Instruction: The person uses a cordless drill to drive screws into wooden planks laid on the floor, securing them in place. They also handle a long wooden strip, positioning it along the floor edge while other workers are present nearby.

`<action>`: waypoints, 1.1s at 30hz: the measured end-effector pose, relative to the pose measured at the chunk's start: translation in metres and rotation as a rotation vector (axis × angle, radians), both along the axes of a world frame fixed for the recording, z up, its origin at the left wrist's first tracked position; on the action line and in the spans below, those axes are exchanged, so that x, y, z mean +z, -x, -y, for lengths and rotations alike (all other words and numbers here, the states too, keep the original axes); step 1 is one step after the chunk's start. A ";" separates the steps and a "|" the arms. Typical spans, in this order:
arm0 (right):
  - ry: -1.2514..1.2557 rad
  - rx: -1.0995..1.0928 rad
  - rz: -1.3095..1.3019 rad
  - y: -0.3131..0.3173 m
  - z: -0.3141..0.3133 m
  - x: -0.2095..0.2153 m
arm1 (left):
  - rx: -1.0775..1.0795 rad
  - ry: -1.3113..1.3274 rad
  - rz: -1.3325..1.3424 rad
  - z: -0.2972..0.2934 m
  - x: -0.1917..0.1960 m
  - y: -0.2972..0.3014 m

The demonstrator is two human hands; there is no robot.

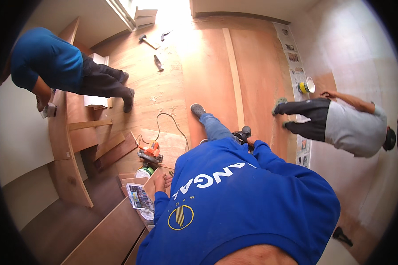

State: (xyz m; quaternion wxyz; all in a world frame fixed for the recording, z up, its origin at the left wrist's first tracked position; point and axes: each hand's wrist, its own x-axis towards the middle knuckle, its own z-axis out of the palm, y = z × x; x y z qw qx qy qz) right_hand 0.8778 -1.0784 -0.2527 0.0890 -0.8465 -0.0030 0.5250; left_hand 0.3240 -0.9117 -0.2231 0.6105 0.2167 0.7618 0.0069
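Note:
My left hand rests with fingers spread on the edge of a small wooden board, beside a folded newspaper. My right hand is stretched out to the right of my bent leg in jeans and is closed around a small black tool just above the reddish plywood floor. My blue hooded top fills the lower middle of the view. An orange circular saw with a black cord lies a little beyond my left hand, next to an open tin.
A person in a blue shirt bends over curved wooden panels at the left. Another person in grey works at the right wall near a yellow-and-white tin and a newspaper strip. A hammer and a long wood strip lie on the floor.

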 end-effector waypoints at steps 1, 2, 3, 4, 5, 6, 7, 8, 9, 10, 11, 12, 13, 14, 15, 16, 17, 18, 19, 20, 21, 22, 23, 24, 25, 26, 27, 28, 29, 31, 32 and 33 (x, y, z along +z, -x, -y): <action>0.019 -0.016 0.004 -0.015 -0.022 -0.003 | 0.028 -0.015 0.000 -0.001 0.006 -0.005; 0.028 0.026 0.008 -0.027 -0.043 -0.009 | 0.066 0.007 -0.004 -0.007 0.010 -0.009; 0.028 0.065 0.018 -0.037 -0.060 -0.016 | 0.101 0.034 -0.010 -0.011 0.015 -0.013; 0.027 0.103 0.030 -0.051 -0.078 -0.021 | 0.134 0.070 -0.030 -0.017 0.020 -0.020; -0.007 0.175 0.062 -0.063 -0.097 -0.027 | 0.082 0.067 -0.020 -0.026 0.026 -0.022; -0.045 0.247 0.095 -0.074 -0.119 -0.032 | 0.103 0.024 -0.007 -0.037 0.028 -0.029; -0.046 0.306 0.143 -0.084 -0.143 -0.037 | 0.129 -0.010 -0.015 -0.050 0.031 -0.036; -0.068 0.329 0.157 -0.092 -0.166 -0.041 | 0.149 -0.025 -0.039 -0.057 0.035 -0.041; -0.065 0.249 0.096 -0.099 -0.187 -0.042 | 0.175 -0.099 -0.019 -0.066 0.040 -0.045; -0.078 0.202 0.061 -0.105 -0.209 -0.040 | 0.224 -0.143 -0.039 -0.074 0.042 -0.050; -0.103 0.255 0.085 -0.111 -0.227 -0.034 | 0.258 -0.168 -0.018 -0.079 0.047 -0.055; -0.084 0.339 0.103 -0.117 -0.248 -0.026 | 0.270 -0.197 -0.007 -0.086 0.050 -0.060; -0.070 0.422 0.129 -0.120 -0.270 -0.020 | 0.267 -0.189 -0.010 -0.089 0.052 -0.064; -0.075 0.455 0.154 -0.119 -0.283 -0.014 | 0.256 -0.188 -0.012 -0.088 0.054 -0.067; -0.100 0.490 0.170 -0.120 -0.298 -0.011 | 0.264 -0.190 -0.025 -0.086 0.055 -0.070; -0.125 0.530 0.189 -0.121 -0.318 -0.013 | 0.247 -0.171 0.001 -0.080 0.054 -0.072; -0.167 0.556 0.198 -0.120 -0.331 -0.016 | 0.265 -0.166 0.006 -0.071 0.053 -0.072; -0.243 0.570 0.207 -0.119 -0.342 -0.023 | 0.316 -0.144 0.004 -0.058 0.054 -0.071; -0.272 0.616 0.120 -0.120 -0.354 -0.034 | 0.346 -0.128 -0.010 -0.044 0.052 -0.070; -0.253 0.633 0.096 -0.117 -0.365 -0.052 | 0.385 -0.138 -0.019 -0.029 0.053 -0.067; -0.223 0.645 0.042 -0.116 -0.376 -0.073 | 0.436 -0.122 -0.021 -0.014 0.051 -0.066; -0.147 0.808 0.003 -0.117 -0.386 -0.094 | 0.467 -0.090 -0.028 0.002 0.051 -0.067; -0.038 0.758 -0.091 -0.106 -0.400 -0.119 | 0.586 -0.096 -0.030 0.016 0.050 -0.069; 0.072 0.719 -0.113 -0.095 -0.411 -0.141 | 0.669 -0.087 -0.047 0.028 0.049 -0.071; 0.050 0.768 -0.191 -0.087 -0.421 -0.152 | 0.729 -0.068 -0.067 0.040 0.048 -0.072; 0.055 0.822 -0.184 -0.076 -0.432 -0.154 | 0.777 -0.034 -0.098 0.050 0.047 -0.075; 0.056 0.868 -0.175 -0.057 -0.445 -0.149 | 0.847 -0.022 -0.071 0.058 0.044 -0.079; 0.066 0.877 -0.126 -0.030 -0.463 -0.140 | 0.908 0.002 -0.059 0.065 0.040 -0.080; -0.033 1.088 -0.193 -0.017 -0.482 -0.119 | 0.954 0.028 -0.043 0.068 0.037 -0.081; -0.030 1.310 -0.125 0.041 -0.520 -0.084 | 1.052 0.053 -0.015 0.070 0.026 -0.081; -0.078 1.503 -0.107 0.066 -0.537 -0.068 | 1.094 0.076 -0.001 0.065 0.019 -0.081; -0.100 1.595 -0.083 0.092 -0.552 -0.055 | 1.138 0.054 0.005 0.061 0.013 -0.082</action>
